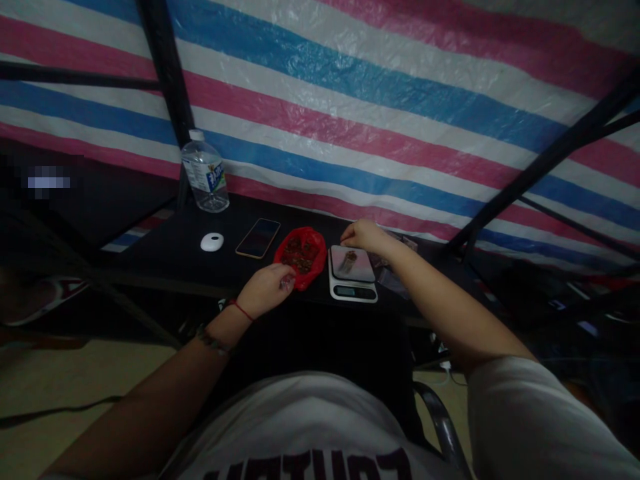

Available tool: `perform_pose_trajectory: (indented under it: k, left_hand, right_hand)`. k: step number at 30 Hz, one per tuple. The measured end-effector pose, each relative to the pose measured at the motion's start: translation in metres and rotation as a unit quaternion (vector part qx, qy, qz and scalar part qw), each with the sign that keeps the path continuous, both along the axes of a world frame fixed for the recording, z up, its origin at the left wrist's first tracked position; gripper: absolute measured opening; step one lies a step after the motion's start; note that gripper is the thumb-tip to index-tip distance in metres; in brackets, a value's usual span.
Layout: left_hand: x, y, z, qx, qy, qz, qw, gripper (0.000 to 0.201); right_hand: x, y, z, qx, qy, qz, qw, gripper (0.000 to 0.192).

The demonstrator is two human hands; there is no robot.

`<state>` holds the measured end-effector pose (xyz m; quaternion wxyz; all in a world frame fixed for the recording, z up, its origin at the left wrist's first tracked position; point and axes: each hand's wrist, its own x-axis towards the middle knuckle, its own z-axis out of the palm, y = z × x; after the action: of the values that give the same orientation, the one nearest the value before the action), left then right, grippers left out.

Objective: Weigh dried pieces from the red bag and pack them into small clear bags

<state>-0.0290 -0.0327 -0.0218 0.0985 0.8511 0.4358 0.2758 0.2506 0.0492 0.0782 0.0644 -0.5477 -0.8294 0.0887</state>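
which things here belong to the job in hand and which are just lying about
Likely part of the job:
red bag, brown bits inside, left hand at its edge
scale, small packet on top, right hand by its far edge

Likely just lying about:
phone
plastic bottle
small white rounded object

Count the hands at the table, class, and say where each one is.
2. The left hand is at the near-left edge of the red bag; the right hand is at the far edge of the scale. Some fingers are hidden, but no other hand shows.
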Motion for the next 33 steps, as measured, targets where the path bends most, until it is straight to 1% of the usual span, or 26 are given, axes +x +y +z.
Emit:
perform_pose_trajectory:
  k: [3, 5, 8, 11, 17, 23, 27, 33]
  left_hand:
    - [0.000, 0.000, -0.001, 0.002, 0.000, -0.001, 1.000, 0.019]
    - [0.000, 0.001, -0.002, 0.007, 0.000, 0.000, 1.000, 0.019]
    - [-0.001, 0.000, -0.002, 0.009, 0.004, -0.002, 1.000, 0.019]
    - [0.000, 0.000, -0.002, 0.006, 0.008, -0.004, 1.000, 0.019]
    - [0.001, 0.001, -0.002, 0.002, 0.010, 0.003, 1.000, 0.018]
    - [0.000, 0.001, -0.001, -0.005, 0.012, 0.002, 1.000, 0.018]
    - [-0.001, 0.001, -0.001, -0.008, 0.012, 0.006, 1.000, 0.018]
    - [-0.001, 0.000, -0.001, -0.002, 0.013, 0.005, 1.000, 0.019]
  right_hand:
    - [0.022, -0.002, -0.008, -0.004, 0.013, -0.008, 1.000, 0.016]
    - [0.031, -0.004, -0.016, -0.023, 0.028, -0.006, 0.999, 0.014]
    - [0.037, -0.005, -0.028, -0.055, 0.062, -0.004, 0.997, 0.013]
    - [0.038, -0.005, -0.034, -0.051, 0.081, -0.009, 0.995, 0.014]
    - [0.039, -0.004, -0.039, -0.066, 0.074, 0.004, 0.995, 0.015]
    - [0.046, 0.000, -0.043, -0.083, 0.101, 0.012, 0.991, 0.016]
    - [0.047, -0.001, -0.041, -0.101, 0.119, 0.009, 0.988, 0.017]
    - [0.044, -0.004, -0.036, -0.089, 0.131, -0.010, 0.987, 0.015]
